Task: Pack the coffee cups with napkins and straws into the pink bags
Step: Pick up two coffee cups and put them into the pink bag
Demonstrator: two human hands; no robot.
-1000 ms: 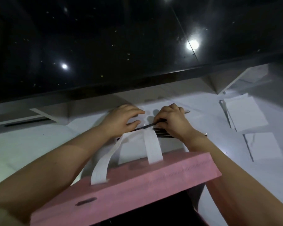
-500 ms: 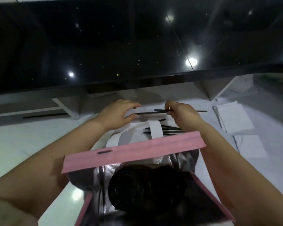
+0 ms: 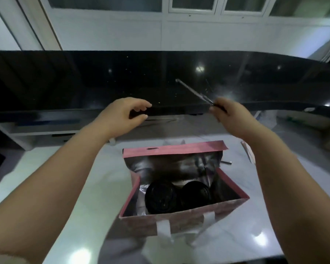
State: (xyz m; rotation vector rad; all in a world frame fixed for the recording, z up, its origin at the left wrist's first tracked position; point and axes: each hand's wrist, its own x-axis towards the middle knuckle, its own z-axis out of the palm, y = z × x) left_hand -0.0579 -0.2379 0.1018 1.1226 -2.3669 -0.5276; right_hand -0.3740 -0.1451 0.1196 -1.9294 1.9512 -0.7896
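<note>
"Holding anything, the right hand?"

"Yes. Its thumb and fingertips pinch the near end of a thin dark straw. The straw slants up and to the left in the air, against the glossy black panel behind the counter."

"And the left hand?"

"It is up at about the same height as the right one, well apart from it, and it grasps nothing. The fingers are loosely curved, with a gap between thumb and forefinger."

"Where is the pink bag?"

"It stands upright on the white counter, between the two forearms and nearer the person than either hand. Its mouth is wide open, the far flap stands up, and the lining inside is silvery. Two white handles hang down its near wall."

"The coffee cups?"

"Both are inside, at the bottom, side by side. The left cup and the right cup each show a black lid from above."

"Any other straws?"

"A second straw pokes out on the counter just behind the bag's right corner. Beyond the left hand lies a dark streak on the counter, perhaps more straws, but the blur is too heavy to tell."
</note>
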